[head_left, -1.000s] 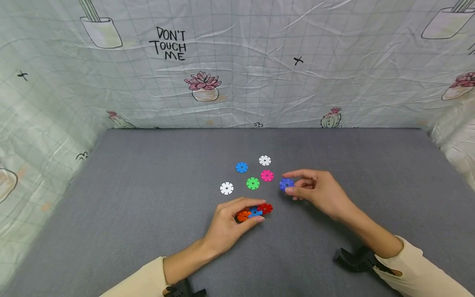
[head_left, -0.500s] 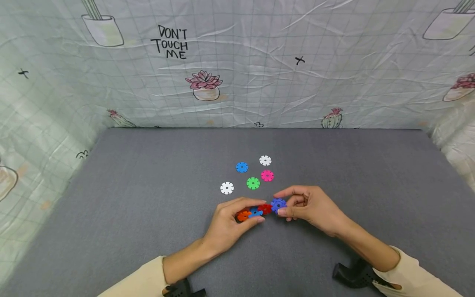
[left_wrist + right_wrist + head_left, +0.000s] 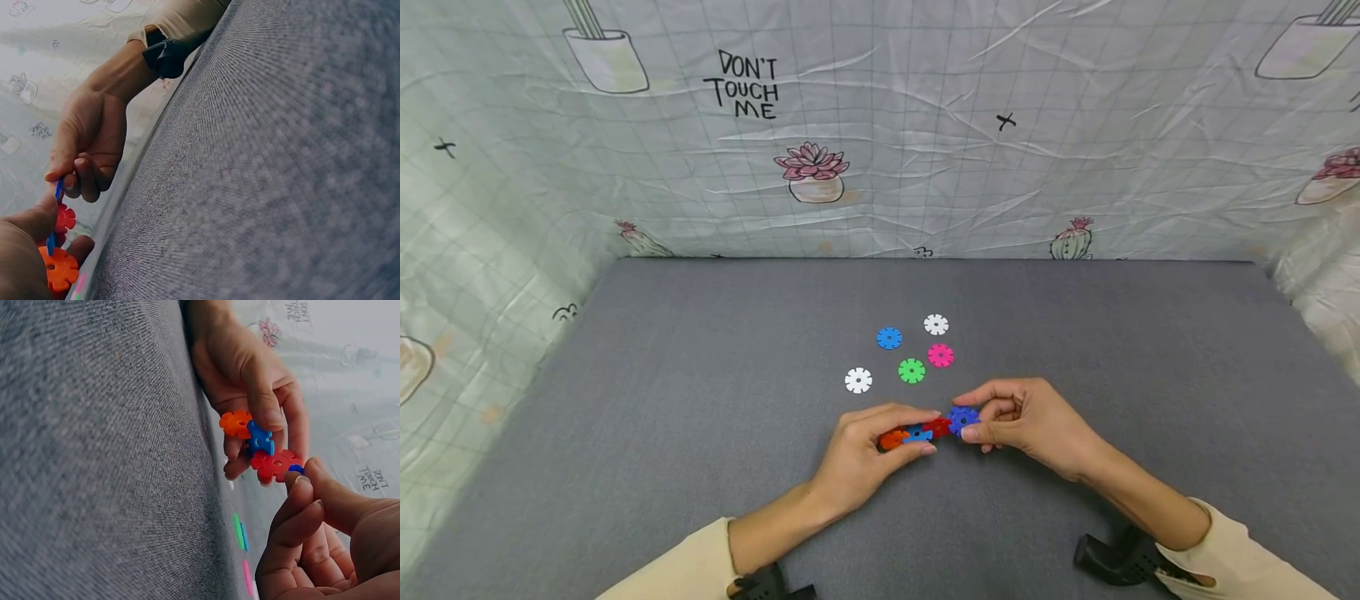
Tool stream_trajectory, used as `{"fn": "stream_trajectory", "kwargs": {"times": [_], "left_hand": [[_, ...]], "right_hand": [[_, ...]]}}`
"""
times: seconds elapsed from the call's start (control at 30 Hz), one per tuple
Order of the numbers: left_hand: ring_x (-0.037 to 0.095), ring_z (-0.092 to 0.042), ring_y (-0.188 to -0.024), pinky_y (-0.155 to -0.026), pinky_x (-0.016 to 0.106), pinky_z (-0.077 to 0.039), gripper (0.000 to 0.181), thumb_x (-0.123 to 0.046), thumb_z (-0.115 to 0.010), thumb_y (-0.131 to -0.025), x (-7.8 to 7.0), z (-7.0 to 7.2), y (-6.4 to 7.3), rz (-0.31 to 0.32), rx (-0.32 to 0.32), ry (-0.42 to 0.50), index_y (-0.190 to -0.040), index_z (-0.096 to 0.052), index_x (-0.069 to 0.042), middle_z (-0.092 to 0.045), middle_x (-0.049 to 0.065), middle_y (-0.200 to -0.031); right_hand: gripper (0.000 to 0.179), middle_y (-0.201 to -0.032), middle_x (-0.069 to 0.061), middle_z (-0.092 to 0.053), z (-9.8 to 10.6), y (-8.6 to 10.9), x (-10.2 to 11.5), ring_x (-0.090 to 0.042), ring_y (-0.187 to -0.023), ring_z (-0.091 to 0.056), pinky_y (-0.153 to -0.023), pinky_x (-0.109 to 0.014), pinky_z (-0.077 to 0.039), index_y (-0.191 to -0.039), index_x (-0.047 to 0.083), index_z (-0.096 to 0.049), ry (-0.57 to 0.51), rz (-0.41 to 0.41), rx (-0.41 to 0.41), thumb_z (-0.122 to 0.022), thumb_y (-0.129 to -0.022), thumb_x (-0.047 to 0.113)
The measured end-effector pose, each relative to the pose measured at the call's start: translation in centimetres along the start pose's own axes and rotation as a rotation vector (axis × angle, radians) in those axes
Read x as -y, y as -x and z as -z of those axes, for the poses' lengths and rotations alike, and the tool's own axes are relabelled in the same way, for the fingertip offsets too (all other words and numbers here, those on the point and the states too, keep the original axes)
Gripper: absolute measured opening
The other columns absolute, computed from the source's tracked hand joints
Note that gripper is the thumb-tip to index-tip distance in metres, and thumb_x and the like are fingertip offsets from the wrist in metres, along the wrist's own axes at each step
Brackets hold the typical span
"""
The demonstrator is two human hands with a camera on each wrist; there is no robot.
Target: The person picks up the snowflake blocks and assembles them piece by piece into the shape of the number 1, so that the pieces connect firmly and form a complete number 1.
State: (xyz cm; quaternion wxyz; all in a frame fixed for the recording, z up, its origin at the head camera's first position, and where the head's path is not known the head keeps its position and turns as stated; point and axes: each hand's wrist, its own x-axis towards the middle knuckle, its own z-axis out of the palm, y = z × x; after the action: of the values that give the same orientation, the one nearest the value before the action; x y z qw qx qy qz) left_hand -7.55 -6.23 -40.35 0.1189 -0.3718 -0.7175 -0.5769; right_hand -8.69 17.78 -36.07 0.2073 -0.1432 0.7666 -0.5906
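My left hand point(image 3: 861, 454) grips a short chain of notched plastic discs between thumb and fingers. In it an orange disc point(image 3: 235, 424), a light blue disc point(image 3: 260, 439) and a red disc point(image 3: 277, 464) are joined by their slots. A dark blue disc point(image 3: 963, 421) is pinched by the thumb and fingers of my right hand point(image 3: 1037, 425). Its edge meets the red disc at the chain's right end. Whether the slots of those two are fully engaged cannot be told. In the right wrist view, fingers cover most of the dark blue disc.
Beyond the hands, loose discs lie flat on the grey table point(image 3: 737, 333): a white one point(image 3: 858, 380), a green one point(image 3: 912, 371), a pink one point(image 3: 941, 355), a blue one point(image 3: 889, 337) and another white disc point(image 3: 936, 324). A printed curtain point(image 3: 910, 167) hangs behind the table.
My right hand has brought the dark blue disc left and nearer to me, up against the red disc. The left hand has stayed nearly in place, and the chain has shifted slightly.
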Motion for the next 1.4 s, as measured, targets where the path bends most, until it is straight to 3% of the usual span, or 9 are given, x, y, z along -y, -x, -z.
{"fn": "stream_trajectory", "kwargs": {"times": [0.2, 0.77, 1.0, 1.4], "left_hand": [[0.021, -0.068, -0.093, -0.079, 0.029, -0.053, 0.035, 0.002, -0.08, -0.071, 0.16, 0.06, -0.02, -0.073, -0.009, -0.002, -0.105, -0.07, 0.005, -0.071, 0.013, -0.1], [0.022, -0.068, -0.092, -0.08, 0.029, -0.053, 0.035, 0.008, -0.08, -0.07, -0.32, 0.09, -0.32, -0.162, 0.006, 0.001, -0.103, -0.069, 0.009, -0.07, 0.015, -0.099], [0.022, -0.068, -0.093, -0.081, 0.03, -0.053, 0.035, 0.007, -0.08, -0.07, -0.33, 0.08, -0.38, -0.153, 0.003, 0.002, -0.103, -0.069, 0.009, -0.07, 0.015, -0.099], [0.016, -0.066, -0.09, -0.074, 0.029, -0.055, 0.03, -0.001, -0.078, -0.077, -0.19, 0.11, -0.12, -0.031, -0.021, 0.024, -0.106, -0.069, -0.003, -0.069, 0.006, -0.099]], "right_hand": [[0.041, -0.078, -0.021, -0.065, -0.12, -0.04, -0.1, -0.022, -0.065, -0.062, -0.06, -0.033, -0.052, -0.116, -0.004, -0.064, -0.013, 0.0, 0.01, -0.077, -0.083, 0.017], [0.039, -0.075, -0.017, -0.066, -0.62, 0.16, -0.4, -0.02, -0.064, -0.061, -0.059, -0.031, -0.051, -0.115, -0.005, -0.064, -0.067, 0.005, 0.008, -0.076, -0.083, 0.015], [0.037, -0.072, -0.011, -0.065, -0.83, 0.03, -0.65, -0.019, -0.063, -0.061, -0.058, -0.031, -0.051, -0.113, -0.006, -0.064, -0.094, 0.029, -0.006, -0.076, -0.082, 0.012], [0.041, -0.083, -0.015, -0.065, -0.69, -0.11, -0.41, -0.016, -0.069, -0.059, -0.062, -0.027, -0.051, -0.117, -0.001, -0.064, -0.059, 0.01, -0.016, -0.077, -0.082, 0.015]]}}
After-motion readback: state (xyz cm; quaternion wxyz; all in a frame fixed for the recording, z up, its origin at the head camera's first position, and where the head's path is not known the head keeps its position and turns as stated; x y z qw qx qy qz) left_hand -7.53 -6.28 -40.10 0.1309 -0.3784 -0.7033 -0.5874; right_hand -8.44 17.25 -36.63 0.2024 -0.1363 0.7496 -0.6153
